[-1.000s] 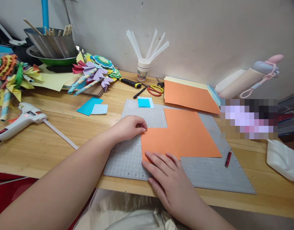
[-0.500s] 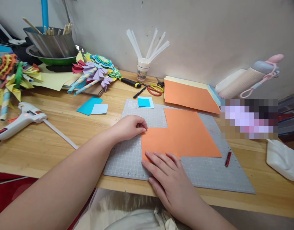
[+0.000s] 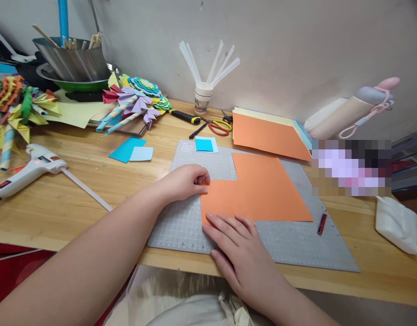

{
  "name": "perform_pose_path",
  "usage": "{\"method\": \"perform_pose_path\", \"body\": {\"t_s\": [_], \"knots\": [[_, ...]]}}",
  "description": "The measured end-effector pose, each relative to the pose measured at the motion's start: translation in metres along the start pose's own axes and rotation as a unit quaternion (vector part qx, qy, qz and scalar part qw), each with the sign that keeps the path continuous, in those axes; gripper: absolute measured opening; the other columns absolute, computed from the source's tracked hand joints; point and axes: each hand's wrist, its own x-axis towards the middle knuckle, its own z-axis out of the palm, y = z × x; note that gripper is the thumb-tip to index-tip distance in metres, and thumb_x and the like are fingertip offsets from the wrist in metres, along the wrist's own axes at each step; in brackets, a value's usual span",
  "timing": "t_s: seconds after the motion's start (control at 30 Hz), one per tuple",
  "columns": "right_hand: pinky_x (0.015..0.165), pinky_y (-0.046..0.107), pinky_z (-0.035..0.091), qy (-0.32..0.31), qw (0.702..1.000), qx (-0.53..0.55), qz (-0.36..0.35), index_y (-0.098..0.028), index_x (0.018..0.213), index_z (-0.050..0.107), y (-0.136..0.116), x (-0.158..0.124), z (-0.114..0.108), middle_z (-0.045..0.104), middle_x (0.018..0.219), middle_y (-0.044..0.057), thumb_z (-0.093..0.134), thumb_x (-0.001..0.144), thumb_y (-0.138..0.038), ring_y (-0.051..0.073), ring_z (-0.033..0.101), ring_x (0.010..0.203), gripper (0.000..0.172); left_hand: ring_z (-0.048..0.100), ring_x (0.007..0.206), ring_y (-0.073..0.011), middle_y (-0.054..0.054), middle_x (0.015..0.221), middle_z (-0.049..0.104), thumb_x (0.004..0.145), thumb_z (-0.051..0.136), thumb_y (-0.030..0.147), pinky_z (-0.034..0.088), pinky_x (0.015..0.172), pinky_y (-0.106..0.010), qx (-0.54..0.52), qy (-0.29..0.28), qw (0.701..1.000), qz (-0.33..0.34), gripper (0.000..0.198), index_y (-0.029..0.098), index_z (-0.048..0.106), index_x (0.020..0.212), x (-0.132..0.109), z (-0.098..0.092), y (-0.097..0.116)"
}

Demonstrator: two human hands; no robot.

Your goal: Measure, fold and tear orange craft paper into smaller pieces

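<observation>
A single head-worn view looks forward and down, close over the cutting mat (image 3: 297,244) toward the wall.

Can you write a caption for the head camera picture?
Left hand pinches and right hand presses orange paper on a grey mat.

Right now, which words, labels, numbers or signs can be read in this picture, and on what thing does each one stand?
No text reads clearly.
Cutting mat: faint print in its far left corner, too small to read.
Paper cup: coloured print, blurred.
Glue gun: small marks, unreadable.
Orange paper: no print.
</observation>
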Motion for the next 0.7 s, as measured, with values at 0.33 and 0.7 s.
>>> {"method": "perform_pose_path", "body": {"t_s": [0.33,0.7], "knots": [[0.105,0.049,0.02,0.07,0.996,-0.048,-0.005,-0.033,0.122,0.061,-0.002,-0.002,0.003,0.05,0.143,0.0,0.05,0.093,-0.028,0.026,0.041,0.131,0.031,0.053,0.072,-0.013,0.002,0.08,0.06,0.073,0.068,0.028,0.04,0.066,-0.025,-0.001,0.009,1.0,0.009,0.017,0.021,0.065,0.088,0.0,0.004,-0.005],[0.114,0.046,0.016,0.03,0.994,0.105,0.012,-0.016,0.129,0.043,-0.013,0.017,-0.015,0.063,0.128,0.007,0.038,0.089,-0.01,0.016,0.052,0.124,0.041,0.053,0.072,-0.0131,0.001,0.08,0.06,0.074,0.068,0.025,0.04,0.066,-0.026,0.005,0.018,1.0,0.025,0.015,0.02,0.065,0.088,-0.001,0.005,-0.005]]}}
